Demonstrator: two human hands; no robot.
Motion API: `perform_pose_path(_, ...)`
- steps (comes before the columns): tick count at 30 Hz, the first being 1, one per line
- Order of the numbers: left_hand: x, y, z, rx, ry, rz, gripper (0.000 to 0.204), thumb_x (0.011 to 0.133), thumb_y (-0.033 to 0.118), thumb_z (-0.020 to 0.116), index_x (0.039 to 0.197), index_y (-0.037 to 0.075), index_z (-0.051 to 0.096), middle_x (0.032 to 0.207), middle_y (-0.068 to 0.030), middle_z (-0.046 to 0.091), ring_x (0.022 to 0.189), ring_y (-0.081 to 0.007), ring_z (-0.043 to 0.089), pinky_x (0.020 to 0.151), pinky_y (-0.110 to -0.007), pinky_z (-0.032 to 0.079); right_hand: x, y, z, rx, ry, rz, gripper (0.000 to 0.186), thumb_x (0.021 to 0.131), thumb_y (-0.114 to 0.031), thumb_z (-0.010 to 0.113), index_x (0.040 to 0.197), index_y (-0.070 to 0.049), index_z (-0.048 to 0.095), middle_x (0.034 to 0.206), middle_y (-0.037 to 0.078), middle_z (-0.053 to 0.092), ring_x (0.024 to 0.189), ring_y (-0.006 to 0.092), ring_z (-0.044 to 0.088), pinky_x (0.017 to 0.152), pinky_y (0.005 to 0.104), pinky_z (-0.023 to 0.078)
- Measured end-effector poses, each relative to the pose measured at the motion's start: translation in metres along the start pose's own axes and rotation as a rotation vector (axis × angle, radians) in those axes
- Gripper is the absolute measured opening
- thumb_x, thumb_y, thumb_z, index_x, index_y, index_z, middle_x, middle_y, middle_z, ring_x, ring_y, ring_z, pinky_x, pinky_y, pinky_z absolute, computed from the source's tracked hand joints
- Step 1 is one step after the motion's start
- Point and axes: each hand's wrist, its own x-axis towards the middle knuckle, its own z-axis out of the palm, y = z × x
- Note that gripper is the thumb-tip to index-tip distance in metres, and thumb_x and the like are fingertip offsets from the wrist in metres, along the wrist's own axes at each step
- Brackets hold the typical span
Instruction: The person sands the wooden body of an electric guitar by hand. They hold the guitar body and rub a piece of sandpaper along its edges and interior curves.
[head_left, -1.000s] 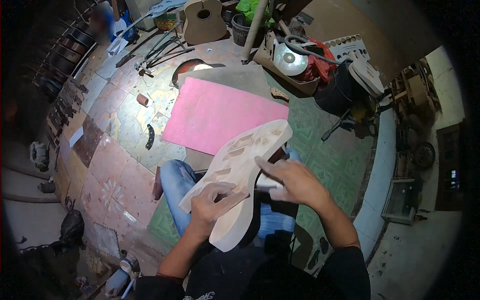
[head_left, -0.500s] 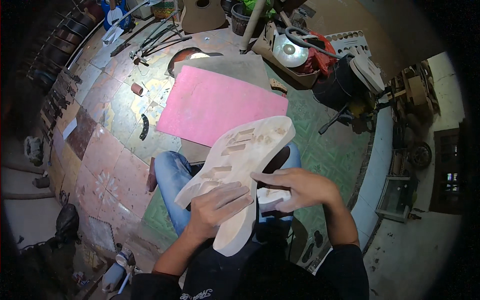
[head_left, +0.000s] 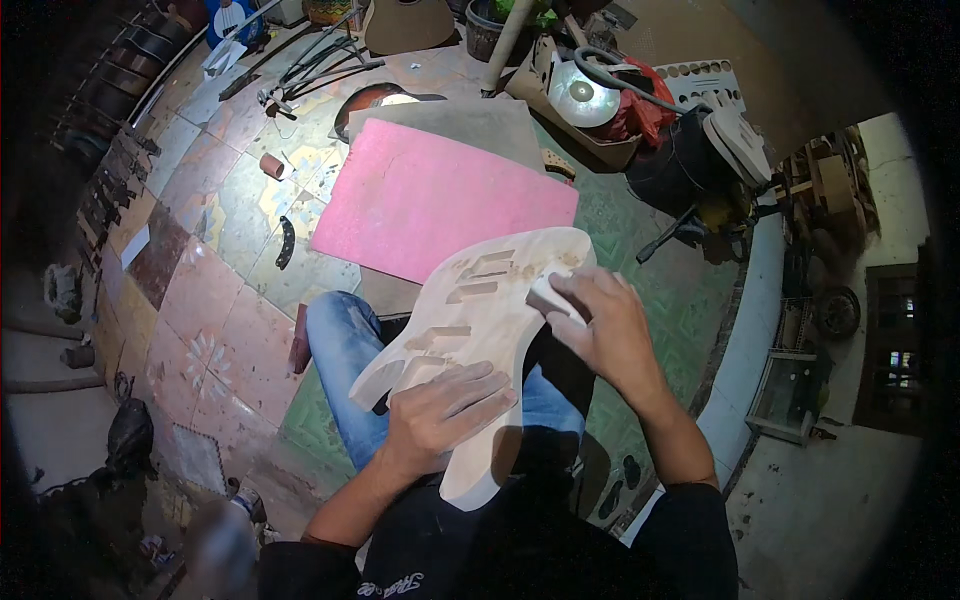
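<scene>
A pale, unpainted wooden electric guitar body with several routed cavities lies tilted across my lap. My left hand grips it near its close end, fingers together over the top face and the thumb out of sight. In my right hand is a small pale block that looks like a sanding block, pinched between thumb and fingers. The block meets the body's right edge near the far end. Dust or brownish smudges mark the wood there.
A pink board lies over a greyish sheet on the tiled floor ahead. A cardboard box and a dark bucket stand at the far right. A curved dark strip and a small brown cylinder lie left.
My right hand has moved up and away from me with the block, from beside the body's narrow middle to its far right edge. My left hand has barely shifted.
</scene>
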Motion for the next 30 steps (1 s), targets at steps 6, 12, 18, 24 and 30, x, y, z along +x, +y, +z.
perform_pose_path(6,0.002,0.002,0.002,-0.039,0.022,-0.038,0.036,0.074,0.013,0.076,0.109,0.007,0.074,0.109,-0.0088,0.076,0.105,-0.028,0.074,0.083,-0.038,0.062,-0.004,-0.002,0.007,0.261,0.017,-0.08,0.045,0.078,-0.021,0.079,0.12,-0.007,0.07,0.111,0.016,0.068,0.103,0.0353,0.062,0.093,0.0442,0.048)
perform_pose_path(12,-0.003,-0.001,0.001,-0.053,-0.007,-0.05,0.032,0.073,0.013,0.079,0.103,0.005,0.072,0.108,-0.0112,0.076,0.106,-0.0289,0.074,0.087,-0.04,0.061,-0.011,-0.012,0.008,0.382,-0.007,-0.043,0.044,0.077,-0.018,0.08,0.118,-0.006,0.071,0.115,0.016,0.068,0.105,0.0359,0.063,0.095,0.0436,0.049)
perform_pose_path(18,-0.003,-0.005,0.002,-0.06,0.037,-0.063,0.029,0.072,0.01,0.08,0.1,0.005,0.071,0.104,-0.011,0.076,0.104,-0.0293,0.074,0.085,-0.039,0.061,-0.014,-0.019,0.004,0.453,-0.05,-0.04,0.043,0.077,-0.015,0.082,0.117,-0.002,0.072,0.119,0.018,0.068,0.11,0.0306,0.067,0.097,0.0374,0.051)
perform_pose_path(24,-0.003,-0.008,0.003,-0.063,0.08,-0.073,0.028,0.071,0.008,0.08,0.097,0.004,0.069,0.1,-0.0118,0.075,0.102,-0.0304,0.075,0.08,-0.038,0.061,-0.014,-0.022,0.009,0.373,0.075,0.025,0.042,0.079,-0.02,0.081,0.117,-0.003,0.072,0.116,0.017,0.069,0.109,0.0307,0.065,0.097,0.04,0.05)
perform_pose_path(30,-0.002,-0.008,-0.001,-0.006,0.083,-0.063,0.027,0.071,0.006,0.078,0.096,0.002,0.068,0.096,-0.0127,0.074,0.098,-0.0315,0.075,0.077,-0.037,0.061,-0.021,-0.03,0.015,0.561,0.069,0.063,0.044,0.079,-0.011,0.082,0.119,0.0,0.069,0.12,0.018,0.067,0.113,0.0299,0.066,0.099,0.0377,0.05)
